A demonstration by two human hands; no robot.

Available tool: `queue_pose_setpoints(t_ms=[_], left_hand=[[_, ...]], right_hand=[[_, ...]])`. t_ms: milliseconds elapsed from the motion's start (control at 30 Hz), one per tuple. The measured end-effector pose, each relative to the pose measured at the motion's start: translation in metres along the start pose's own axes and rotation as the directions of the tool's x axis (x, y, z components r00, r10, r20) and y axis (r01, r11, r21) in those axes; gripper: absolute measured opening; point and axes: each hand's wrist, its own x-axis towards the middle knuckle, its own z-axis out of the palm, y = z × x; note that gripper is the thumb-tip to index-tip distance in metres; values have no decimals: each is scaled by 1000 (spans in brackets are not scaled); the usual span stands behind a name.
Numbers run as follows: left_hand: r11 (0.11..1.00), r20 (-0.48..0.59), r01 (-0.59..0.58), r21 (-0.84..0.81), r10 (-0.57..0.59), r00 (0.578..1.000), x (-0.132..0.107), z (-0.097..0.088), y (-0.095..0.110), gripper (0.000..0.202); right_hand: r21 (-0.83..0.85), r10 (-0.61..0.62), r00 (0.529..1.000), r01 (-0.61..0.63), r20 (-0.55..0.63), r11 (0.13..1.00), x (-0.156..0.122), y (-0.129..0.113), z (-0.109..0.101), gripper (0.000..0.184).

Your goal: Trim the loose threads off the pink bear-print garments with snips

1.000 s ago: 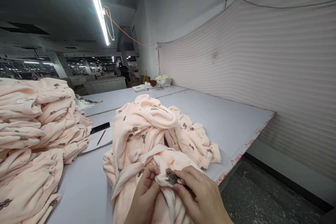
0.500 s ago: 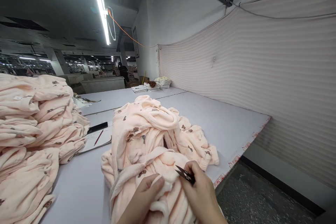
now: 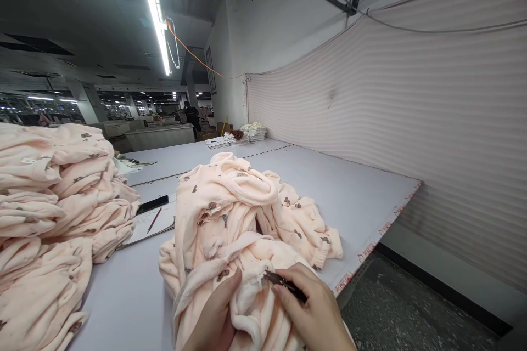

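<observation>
Fingers of the right hand (image 3: 313,303) clamp black snips (image 3: 288,286); the left hand (image 3: 217,310) is partly hidden, its grip impossible to tell. A pale table (image 3: 341,181) crosses mid-frame, a peach heap (image 3: 61,203) fills the left edge, 1 printed garment (image 3: 239,216) lies lower centre, a phone (image 3: 152,204) left of centre.

Lt-grey tbl (image 3: 358,175), red marks along R edge, seam across. On it: bunched pink garment (image 3: 224,184) w/ brown print, approx ctr; big pile of similar garments (image 3: 37,203), L side; paper pad (image 3: 142,229) btwn the two; flat white stacks (image 3: 254,132), far end.
</observation>
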Motion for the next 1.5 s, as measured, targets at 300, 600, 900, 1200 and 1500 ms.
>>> queue_pose_setpoints(t_ms=[300, 600, 900, 1200, 1500], left_hand=[[999, 64, 18, -45, -16, 998, -2, 4, 0, 32], [986, 36, -111, 123, 108, 994, -4, 5, 1, 15], [977, 69, -119, 178, 109, 992, -4, 8, -2, 19], [948, 87, -146, 283, 126, 988, -5, 13, 0, 17], [969, 68, -106, 222, 93, 993, -3, 10, -3, 16]], right_hand=[[68, -3, 1000, 3, -7, 998, 9, 3, -2, 20], [-187, -154, 986, 140, -62, 972, 0, 1, -10, 20], [-294, -226, 974, 206, -35, 933, -4, -9, 0, 20], [-402, -317, 946, 266, -64, 876, -9, -6, -3, 19], [-321, -249, 963, 204, -106, 925, -13, 2, 2, 20]])
